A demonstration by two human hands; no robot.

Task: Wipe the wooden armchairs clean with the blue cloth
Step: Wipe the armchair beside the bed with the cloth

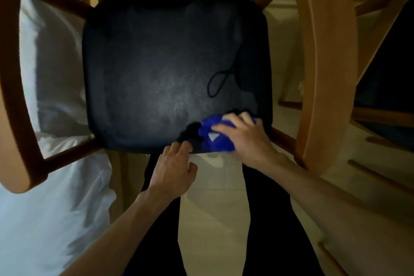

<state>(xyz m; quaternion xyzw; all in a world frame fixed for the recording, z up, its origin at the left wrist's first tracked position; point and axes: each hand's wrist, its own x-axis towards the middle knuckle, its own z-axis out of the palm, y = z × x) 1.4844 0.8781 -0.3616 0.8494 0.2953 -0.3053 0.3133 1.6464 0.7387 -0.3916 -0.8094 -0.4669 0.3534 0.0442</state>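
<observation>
A wooden armchair point(322, 74) with a dark cushioned seat point(156, 63) fills the view from above. The blue cloth point(212, 139), bunched, with a small white tag, lies at the seat's front right edge. My right hand point(244, 139) lies over the cloth with fingers spread across it, pressing it onto the cushion. My left hand point(174, 168) rests its fingertips on the front edge of the seat, just left of the cloth. A thin black cord loop point(218, 83) lies on the cushion's right side.
White bedding point(56, 186) lies to the left beyond the chair's left armrest point(13, 96). A second wooden armchair point(380, 114) with a dark seat stands at the right. Pale floor tiles point(215, 219) show between my dark trouser legs.
</observation>
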